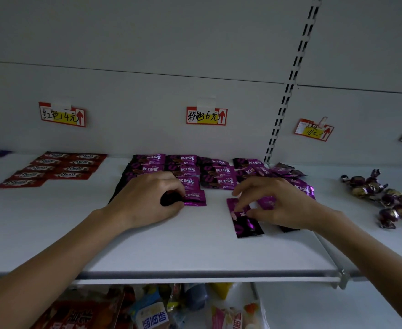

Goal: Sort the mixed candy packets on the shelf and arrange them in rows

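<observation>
Pinching one packet [247, 224] in right fingers [242, 201], gripping a second packet [195, 199] in left fingers [169, 184]. Light, slick foil, probably; best taken by the crimped end nearest the fingers.

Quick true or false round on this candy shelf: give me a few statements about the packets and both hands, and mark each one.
1. The red Choco packets lie left of the purple Kiss packets. True.
2. The left hand hangs in the air, holding nothing. False: it rests on the shelf and holds the front packet of a purple column.
3. The right hand pinches a loose Kiss packet in front of the rows. True.
4. The twist-wrapped candies sit among the red packets. False: they lie far right, past the purple ones.
5. A price tag hangs on the back wall above the purple packets. True.
</observation>
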